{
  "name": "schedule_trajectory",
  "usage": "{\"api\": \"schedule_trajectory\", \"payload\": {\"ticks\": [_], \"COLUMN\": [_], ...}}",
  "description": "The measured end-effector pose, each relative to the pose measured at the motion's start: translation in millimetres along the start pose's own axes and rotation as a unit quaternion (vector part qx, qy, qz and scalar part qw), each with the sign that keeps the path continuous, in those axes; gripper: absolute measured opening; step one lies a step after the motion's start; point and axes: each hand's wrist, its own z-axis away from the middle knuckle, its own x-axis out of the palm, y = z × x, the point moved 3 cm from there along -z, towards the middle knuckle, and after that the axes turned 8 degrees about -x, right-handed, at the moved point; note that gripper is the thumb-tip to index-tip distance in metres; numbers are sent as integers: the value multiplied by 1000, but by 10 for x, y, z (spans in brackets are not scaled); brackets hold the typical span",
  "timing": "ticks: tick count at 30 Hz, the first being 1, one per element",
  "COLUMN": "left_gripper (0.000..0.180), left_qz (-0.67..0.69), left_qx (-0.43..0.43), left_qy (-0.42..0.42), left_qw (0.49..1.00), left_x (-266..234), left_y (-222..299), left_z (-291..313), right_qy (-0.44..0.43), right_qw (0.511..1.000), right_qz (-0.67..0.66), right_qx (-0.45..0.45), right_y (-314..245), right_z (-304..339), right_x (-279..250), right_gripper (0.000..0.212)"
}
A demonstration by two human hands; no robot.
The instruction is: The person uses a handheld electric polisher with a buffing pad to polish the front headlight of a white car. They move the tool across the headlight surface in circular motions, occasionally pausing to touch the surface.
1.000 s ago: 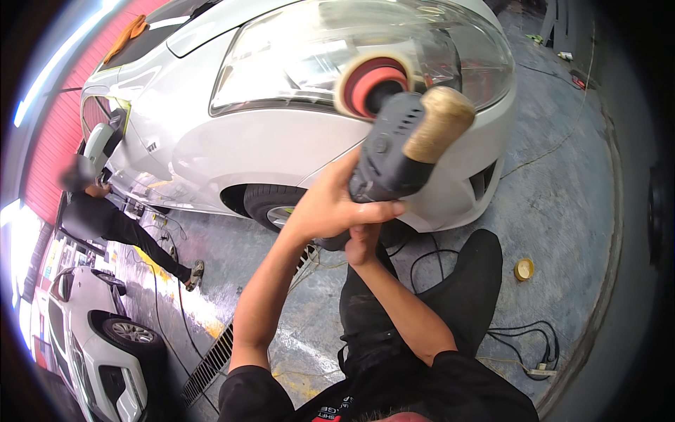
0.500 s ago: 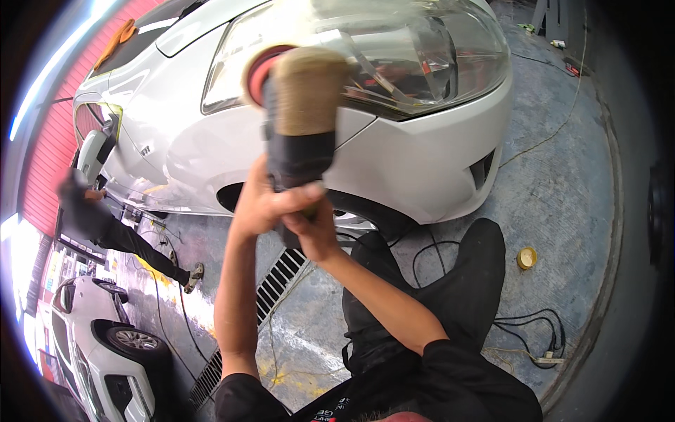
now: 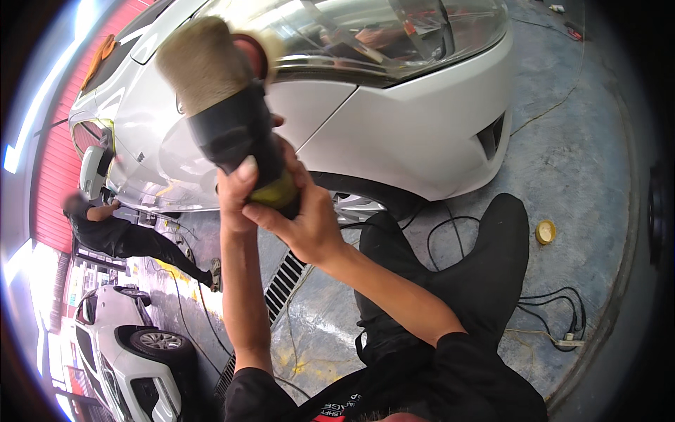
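Observation:
Both my hands are wrapped around a power polisher with a black body, a yellow-green band near its rear and a tan, dusty cover over its head. My left hand is closed on the grip from the left side. Close beside it, my right hand grips the rear part. The polisher's red-backed round pad is blurred and turned toward the white car, left of its clear headlight. Whether the pad touches the car cannot be made out.
A round yellow tub and a power strip with black cables lie on the floor at right. A drain grate runs under my arms. Another person stands at far left, beyond a second white car.
The polisher has swung left, away from the headlight, and its head is now tilted left with the pad facing right. My hands stay on it. The view has shifted slightly.

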Motion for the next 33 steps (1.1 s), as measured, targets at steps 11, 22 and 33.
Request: {"api": "schedule_trajectory", "payload": {"ticks": [11,22,33], "left_gripper": [88,72,86], "left_qz": [-97,-298,-489], "left_qx": [13,-88,-132], "left_qy": [4,-12,65], "left_qw": [995,950,860], "left_x": [-61,765,-449], "left_y": [120,-53,778], "left_z": [23,-208,260], "right_qy": [-115,127,-143], "right_qw": [989,971,886], "right_qz": [-34,-199,-407], "right_qx": [84,-35,173], "right_y": [107,438,896], "right_z": [-112,476,22], "right_x": [-11,-476,899], "right_gripper": [102,74,35]}}
